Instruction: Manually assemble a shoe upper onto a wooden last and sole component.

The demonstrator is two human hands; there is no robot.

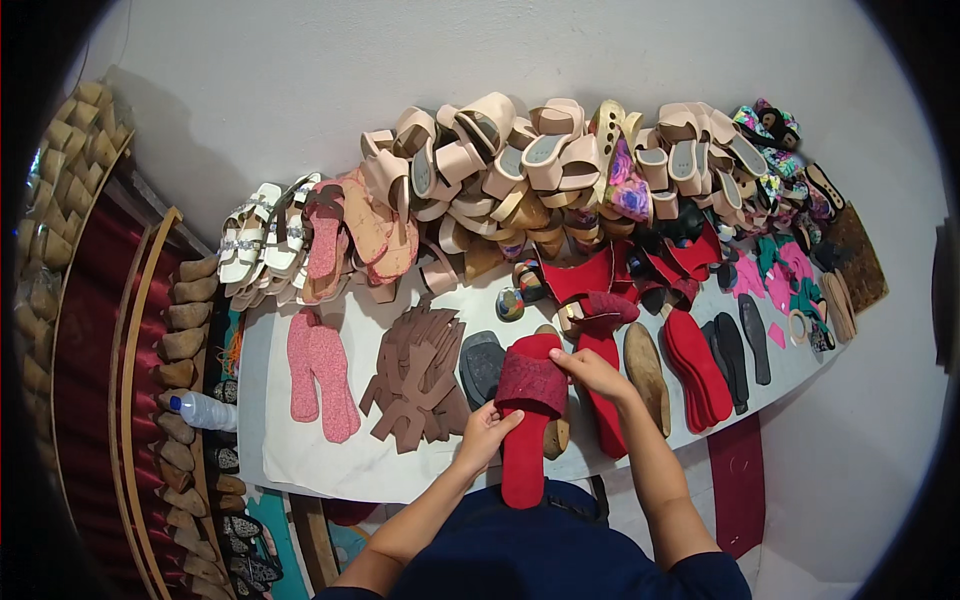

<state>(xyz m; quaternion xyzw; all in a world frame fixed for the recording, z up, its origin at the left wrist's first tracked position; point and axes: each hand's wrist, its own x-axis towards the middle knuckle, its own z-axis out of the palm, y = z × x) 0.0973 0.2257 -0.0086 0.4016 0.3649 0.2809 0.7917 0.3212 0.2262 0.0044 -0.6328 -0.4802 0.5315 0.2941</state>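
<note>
While the left hand pinches the side of a red slipper just below its strap, the right hand grips the toe end between thumb and fingers. The slipper is over the front edge of the table, sole face up, toe pointing toward the table's back.

Beyond the table's left end, a rack holds rows of rounded foot forms. Nearer that end lies a clear plastic bottle with a blue cap; its contents are hard to make out.

The slipper has a smooth, flat insole and a wide, dark red strap with a textured pattern. On the table's left part lie speckled pink soles and a heap of flat brown straps, cut in crossed shapes. Smooth beige sandals with block heels pile along the table's back. Right of its middle are a worn wooden foot form, stacked red soles and slim black soles.
</note>
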